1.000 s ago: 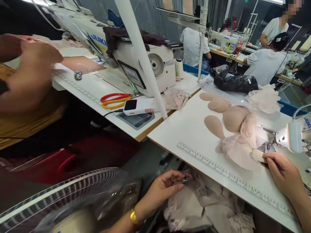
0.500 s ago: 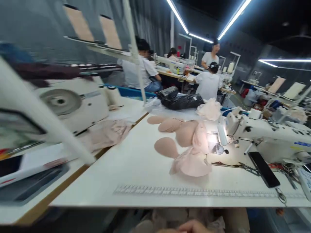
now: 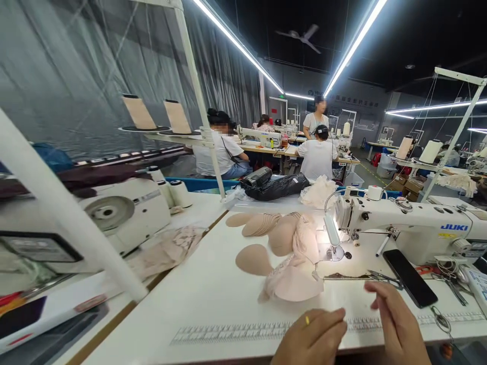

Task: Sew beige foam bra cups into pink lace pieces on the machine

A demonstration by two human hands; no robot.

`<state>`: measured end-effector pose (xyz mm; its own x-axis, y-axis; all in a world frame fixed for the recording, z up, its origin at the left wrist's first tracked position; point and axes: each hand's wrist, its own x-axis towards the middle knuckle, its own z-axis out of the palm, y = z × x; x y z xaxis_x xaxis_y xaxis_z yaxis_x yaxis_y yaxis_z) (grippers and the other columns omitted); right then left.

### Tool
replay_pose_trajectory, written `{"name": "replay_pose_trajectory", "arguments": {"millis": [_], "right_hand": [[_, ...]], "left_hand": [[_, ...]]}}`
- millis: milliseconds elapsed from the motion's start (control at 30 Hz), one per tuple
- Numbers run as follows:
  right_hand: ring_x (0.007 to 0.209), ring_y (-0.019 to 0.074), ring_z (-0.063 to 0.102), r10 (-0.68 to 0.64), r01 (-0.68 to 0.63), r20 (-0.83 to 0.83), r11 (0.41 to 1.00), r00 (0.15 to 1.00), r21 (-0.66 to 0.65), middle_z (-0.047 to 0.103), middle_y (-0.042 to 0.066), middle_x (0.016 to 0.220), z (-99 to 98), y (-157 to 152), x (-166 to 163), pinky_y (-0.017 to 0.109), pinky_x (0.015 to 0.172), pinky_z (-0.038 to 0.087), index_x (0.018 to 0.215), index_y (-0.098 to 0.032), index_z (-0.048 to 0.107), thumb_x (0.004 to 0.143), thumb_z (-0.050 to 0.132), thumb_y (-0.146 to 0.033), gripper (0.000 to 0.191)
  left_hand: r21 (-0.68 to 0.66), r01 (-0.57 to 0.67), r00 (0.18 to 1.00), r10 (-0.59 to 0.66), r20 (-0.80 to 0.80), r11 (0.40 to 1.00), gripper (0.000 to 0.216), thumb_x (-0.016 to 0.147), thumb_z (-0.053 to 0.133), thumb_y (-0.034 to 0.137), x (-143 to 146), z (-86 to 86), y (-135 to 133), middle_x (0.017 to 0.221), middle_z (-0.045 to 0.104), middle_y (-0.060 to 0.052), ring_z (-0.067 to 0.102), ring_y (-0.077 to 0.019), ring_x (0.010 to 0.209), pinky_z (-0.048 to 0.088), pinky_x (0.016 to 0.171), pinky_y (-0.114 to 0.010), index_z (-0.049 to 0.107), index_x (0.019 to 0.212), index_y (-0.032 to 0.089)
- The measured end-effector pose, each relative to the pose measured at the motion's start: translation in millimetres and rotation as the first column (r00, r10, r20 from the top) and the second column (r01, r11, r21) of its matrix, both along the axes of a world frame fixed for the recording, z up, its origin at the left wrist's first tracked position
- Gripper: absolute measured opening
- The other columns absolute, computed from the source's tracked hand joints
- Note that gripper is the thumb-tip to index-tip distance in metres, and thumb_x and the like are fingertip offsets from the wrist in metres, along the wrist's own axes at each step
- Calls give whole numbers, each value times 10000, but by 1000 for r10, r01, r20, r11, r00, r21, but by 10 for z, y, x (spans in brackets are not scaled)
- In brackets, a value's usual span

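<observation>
My left hand (image 3: 312, 335) is low at the front edge of the white sewing table (image 3: 213, 294), fingers curled into a loose fist with a yellow ring showing. What it holds is hidden. Just right of it, my right hand (image 3: 395, 324) hovers over the printed ruler strip (image 3: 243, 332), its thumb and forefinger slightly apart and nothing visible between them. Just beyond both hands lies a pink lace bra piece (image 3: 294, 281) under the lit needle area of the white JUKI sewing machine (image 3: 403, 228). Beige foam cups (image 3: 254, 258) lie left of it.
A black phone (image 3: 410, 278), scissors (image 3: 384, 277) and small tools lie right of the needle. A second machine (image 3: 114, 213) and lace fabric (image 3: 167, 248) sit on the left table behind a slanted white pole (image 3: 68, 218). Other people sew at benches behind.
The view has swung up and to the right, from the fan and lap to the table top. Both hands have come up from below the table edge to its front.
</observation>
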<state>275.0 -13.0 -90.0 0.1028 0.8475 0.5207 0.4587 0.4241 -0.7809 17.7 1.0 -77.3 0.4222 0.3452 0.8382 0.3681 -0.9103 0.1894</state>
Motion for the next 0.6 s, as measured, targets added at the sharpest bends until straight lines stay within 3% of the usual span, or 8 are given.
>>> {"name": "replay_pose_trajectory", "arguments": {"millis": [67, 133, 233, 300, 367, 400, 500, 600], "right_hand": [[1320, 325, 701, -99, 51, 332, 987, 938, 150, 730, 147, 1434, -31, 243, 186, 519, 1107, 601, 1403, -257, 724, 1139, 411, -460, 457], [1398, 351, 660, -120, 66, 570, 991, 813, 114, 729, 148, 1458, -90, 414, 288, 560, 1127, 588, 1424, -227, 728, 1132, 404, -429, 480], [1468, 361, 605, -68, 86, 715, 996, 695, 12, 683, 156, 1524, -153, 469, 325, 599, 1166, 550, 1462, -186, 708, 1127, 390, -370, 497], [1461, 359, 614, -62, 81, 723, 997, 688, 8, 684, 174, 1517, -128, 431, 337, 602, 1173, 542, 1445, -158, 715, 1127, 379, -346, 499], [1439, 368, 631, -70, 61, 706, 997, 704, 38, 693, 194, 1499, -50, 396, 367, 610, 1155, 554, 1418, -135, 723, 1123, 402, -335, 479], [1431, 372, 636, -79, 45, 691, 997, 719, 67, 700, 200, 1489, 0, 380, 387, 615, 1148, 559, 1418, -130, 716, 1120, 425, -328, 461], [1351, 347, 686, -143, 8, 600, 975, 788, 222, 759, 181, 1386, 158, 248, 408, 592, 1122, 576, 1437, -172, 682, 1101, 506, -238, 385], [1195, 279, 743, -91, -146, 494, 896, 865, 420, 797, 132, 1221, 241, -121, 267, 488, 1035, 621, 1470, -227, 647, 1026, 561, -49, 486]], "left_hand": [[83, -71, 990, 81, -119, 994, 319, 1010, 483, 51, 262, 191, 113, 1203, 804, -133, 751, -194, 932, 670, 896, -299, 684, 1243, 135], [90, -135, 949, 154, -274, 987, 292, 955, 481, -4, 487, 284, 212, 1072, 813, -117, 754, -215, 869, 686, 816, -326, 708, 1079, 132], [40, -179, 903, 180, -391, 983, 245, 899, 535, -55, 673, 296, 286, 897, 795, -101, 725, -248, 706, 667, 637, -371, 697, 900, 128], [-4, -158, 895, 141, -423, 987, 208, 936, 566, -14, 640, 320, 258, 1095, 805, -158, 759, -272, 832, 683, 721, -404, 708, 1036, 100], [-54, -106, 910, 75, -408, 993, 283, 1020, 570, 85, 458, 406, 172, 1407, 708, -197, 737, -287, 1145, 662, 952, -441, 648, 1291, 108], [-67, -76, 927, 46, -371, 995, 299, 1059, 555, 126, 319, 463, 111, 1449, 690, -173, 713, -265, 1194, 638, 1006, -430, 613, 1352, 132], [-87, -12, 992, 0, -127, 996, 316, 1022, 576, 37, -194, 566, -151, 1251, 773, -95, 715, -199, 1069, 612, 935, -347, 633, 1301, 173], [-217, -59, 992, 32, -124, 974, 316, 991, 595, 16, -643, 353, -536, 1148, 790, -62, 713, -160, 969, 598, 887, -278, 666, 1245, 190]]}}
